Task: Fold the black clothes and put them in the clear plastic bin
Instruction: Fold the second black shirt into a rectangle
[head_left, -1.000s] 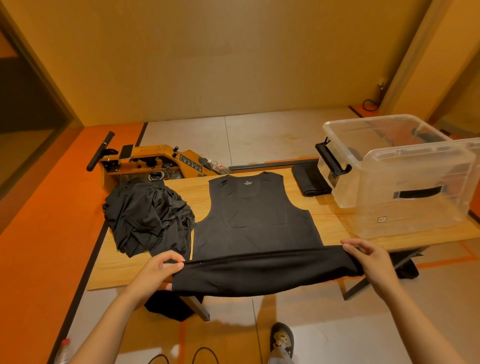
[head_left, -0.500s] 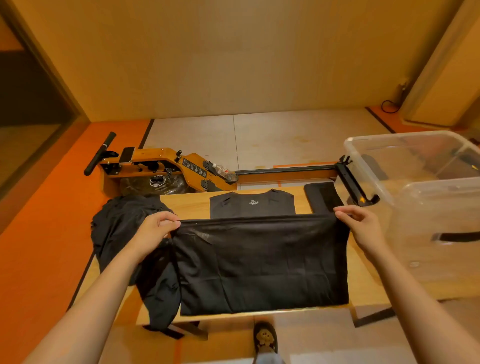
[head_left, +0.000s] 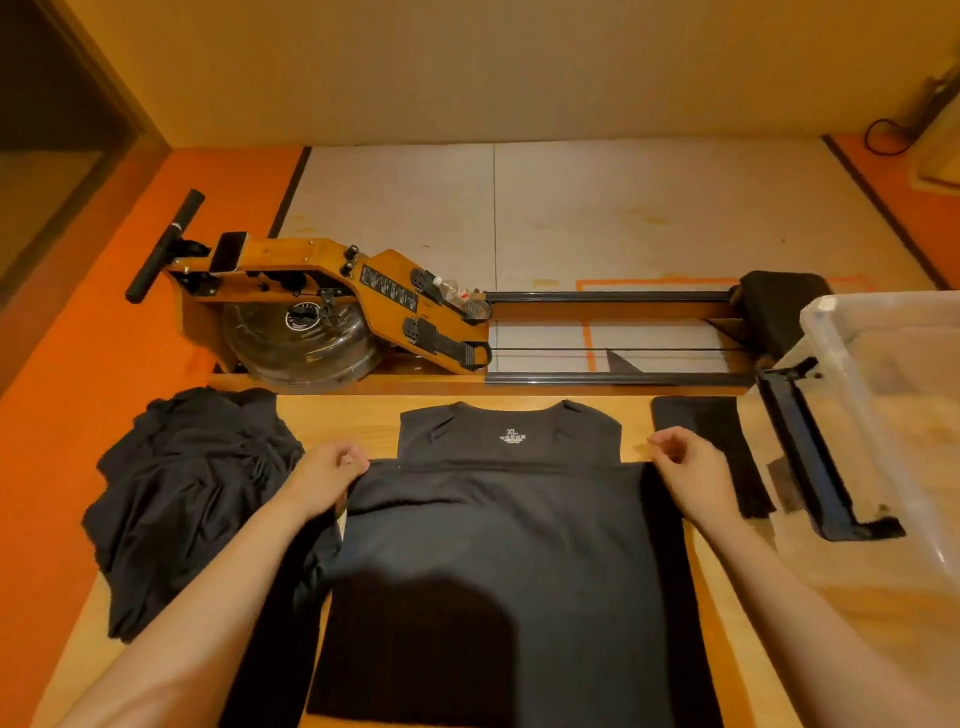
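Observation:
A black shirt (head_left: 509, 545) lies flat on the wooden table (head_left: 727, 597), its lower part folded up so the hem sits just below the neckline with its XL label. My left hand (head_left: 327, 475) pinches the left corner of that folded hem. My right hand (head_left: 685, 470) pinches the right corner. A crumpled pile of black clothes (head_left: 192, 499) lies to the left. A folded black piece (head_left: 711, 447) rests to the right, beside the clear plastic bin (head_left: 893, 415), which stands at the table's right end.
A wooden rowing machine (head_left: 332, 312) with a black rail stretches along the floor behind the table. The bin's black latch handle (head_left: 810, 452) juts toward the shirt. Orange floor lies to the left, grey mats behind.
Both hands carried the shirt's hem from the near table edge up toward the collar and laid it down. The view has leaned closer over the table.

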